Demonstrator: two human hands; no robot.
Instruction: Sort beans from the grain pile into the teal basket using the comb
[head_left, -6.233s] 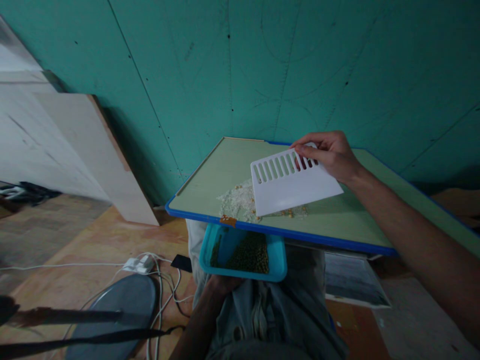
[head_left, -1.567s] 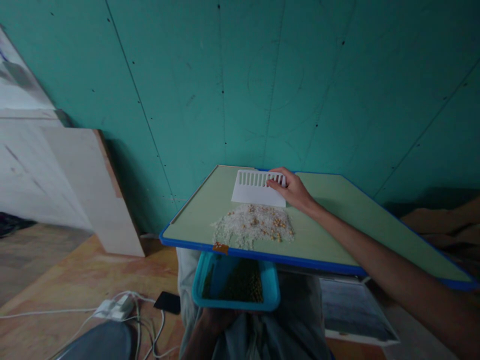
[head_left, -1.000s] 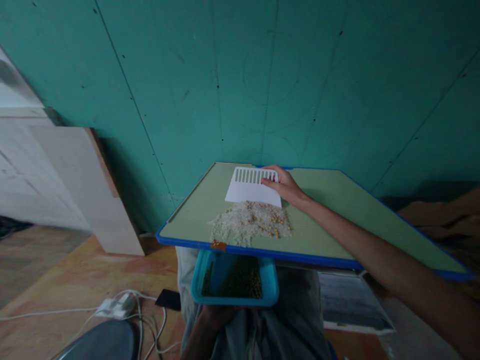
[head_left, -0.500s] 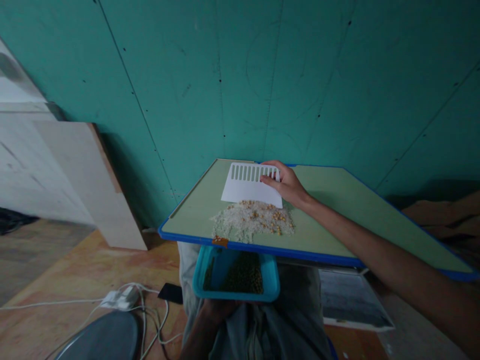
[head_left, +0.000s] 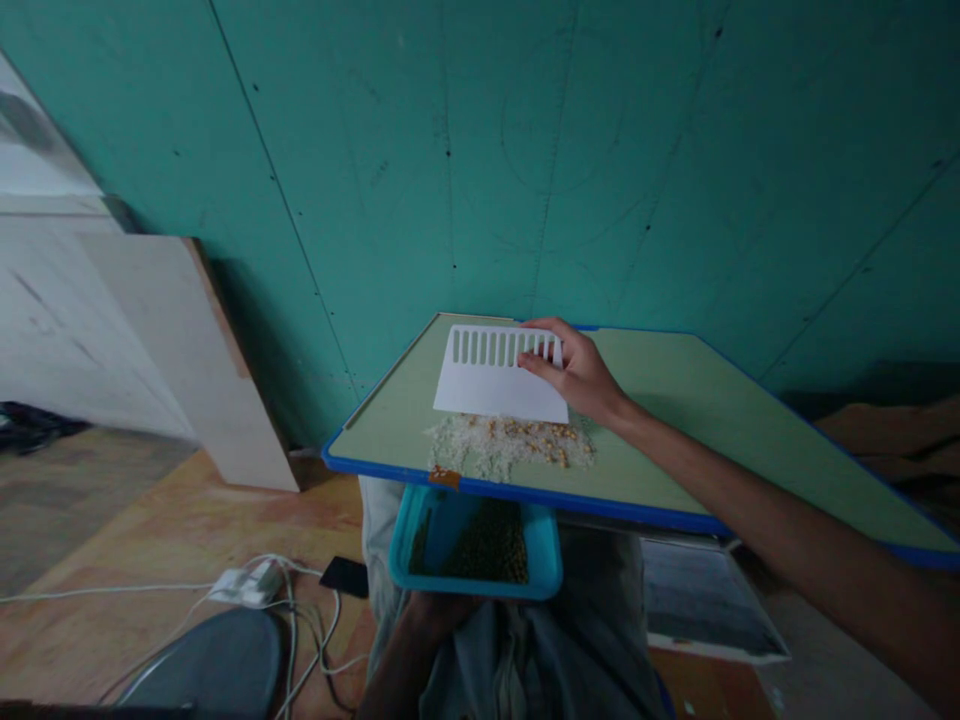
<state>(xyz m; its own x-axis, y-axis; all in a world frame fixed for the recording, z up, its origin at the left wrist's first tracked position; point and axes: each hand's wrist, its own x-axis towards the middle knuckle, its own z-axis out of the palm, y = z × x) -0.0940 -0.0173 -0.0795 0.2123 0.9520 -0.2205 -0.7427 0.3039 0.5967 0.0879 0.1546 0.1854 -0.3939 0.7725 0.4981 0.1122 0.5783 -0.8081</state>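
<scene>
My right hand grips a white plastic scraper with a row of slots along its top; its lower edge rests on the green table just behind a pile of white rice mixed with yellow kernels. The pile lies close to the table's blue front edge. Below that edge my left hand holds a turquoise tray of green lentils from underneath, over my lap; its fingers are hidden.
A teal wall stands right behind the table. White boards lean at the left. On the orange floor lie a power strip with cables, a black phone and a round grey disc. Papers lie under the table at right.
The scraper has come toward me, pushing the rice pile nearer the front edge and narrowing it. The tray stays under the edge.
</scene>
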